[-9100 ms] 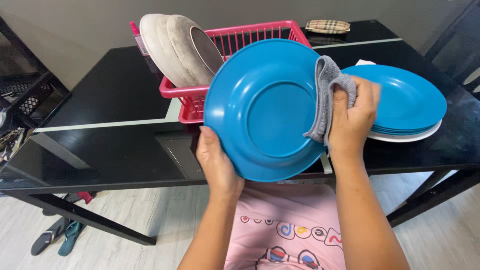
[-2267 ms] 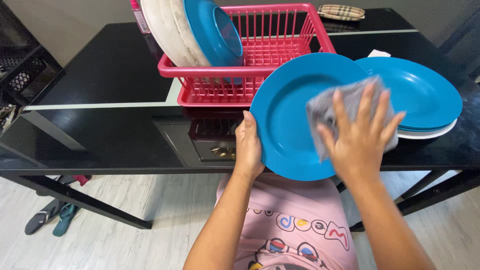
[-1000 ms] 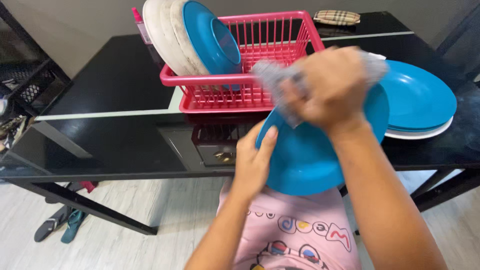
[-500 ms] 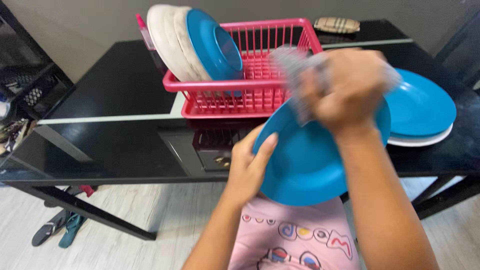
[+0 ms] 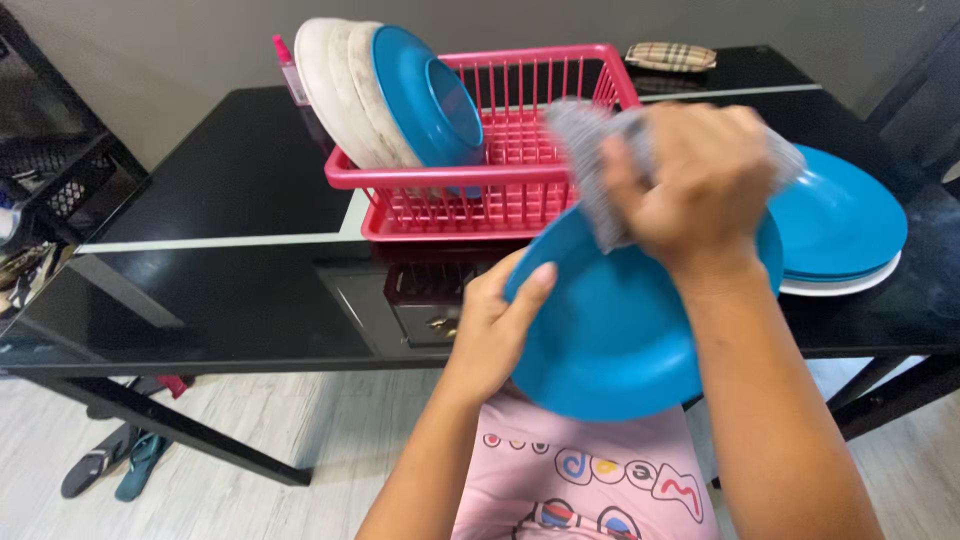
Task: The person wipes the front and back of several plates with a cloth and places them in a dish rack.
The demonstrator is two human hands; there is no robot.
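Observation:
My left hand (image 5: 497,325) grips the left rim of a blue plate (image 5: 610,340), held tilted over my lap at the table's front edge. My right hand (image 5: 700,180) clutches a grey cloth (image 5: 585,150) and presses it against the plate's far upper edge. Behind the plate stands a pink dish rack (image 5: 510,175) with two white plates (image 5: 335,85) and a blue plate (image 5: 430,95) standing upright at its left end. At the right lies a stack of blue plates (image 5: 845,215) on a white plate (image 5: 850,284).
The black glass table (image 5: 220,250) carries everything. A pink-capped bottle (image 5: 290,75) stands behind the rack, and a checked pouch (image 5: 670,55) lies at the back. Sandals (image 5: 110,465) lie on the pale wooden floor at the left. A dark shelf (image 5: 50,180) stands far left.
Earlier my right hand wiped the plate's face with the cloth spread flat. Now the plate is tipped lower and the cloth is bunched at its far rim. Little has moved in the last half second.

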